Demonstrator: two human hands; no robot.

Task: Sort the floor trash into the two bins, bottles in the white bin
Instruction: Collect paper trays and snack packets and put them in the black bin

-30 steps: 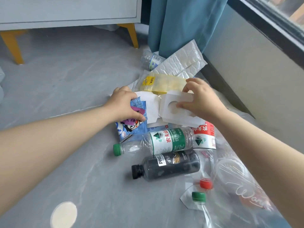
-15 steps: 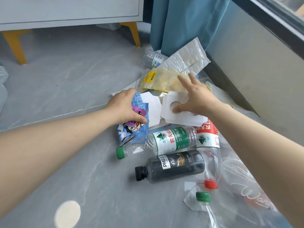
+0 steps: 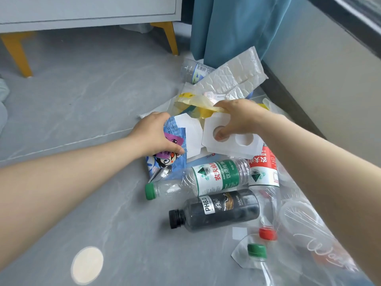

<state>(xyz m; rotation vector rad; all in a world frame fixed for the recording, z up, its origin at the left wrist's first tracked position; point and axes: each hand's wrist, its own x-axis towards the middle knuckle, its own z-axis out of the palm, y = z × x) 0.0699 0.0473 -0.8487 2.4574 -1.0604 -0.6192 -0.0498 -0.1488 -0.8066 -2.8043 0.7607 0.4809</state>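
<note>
A heap of trash lies on the grey floor by the wall. My left hand (image 3: 156,133) grips a blue cartoon wrapper (image 3: 165,159). My right hand (image 3: 237,118) holds a white card with two round holes (image 3: 245,145), thumb through one hole, and its fingers pinch a yellow plastic bag (image 3: 195,100). In front lie a clear green-capped bottle (image 3: 206,178), a black bottle (image 3: 220,209), a red-labelled bottle (image 3: 263,168) and another green-capped bottle (image 3: 257,254). A clear bottle (image 3: 193,71) lies at the back. No bin is in view.
A white textured pouch (image 3: 233,77) lies at the back of the heap. A blue curtain (image 3: 233,25) hangs behind it, next to the wall (image 3: 329,83). A grey cabinet on yellow legs (image 3: 165,36) stands at the far left. Clear plastic packaging (image 3: 305,230) lies under my right arm.
My right hand has closed its fingers on the yellow bag and lifted its edge, with the white card still under its thumb. My left hand stays on the blue wrapper.
</note>
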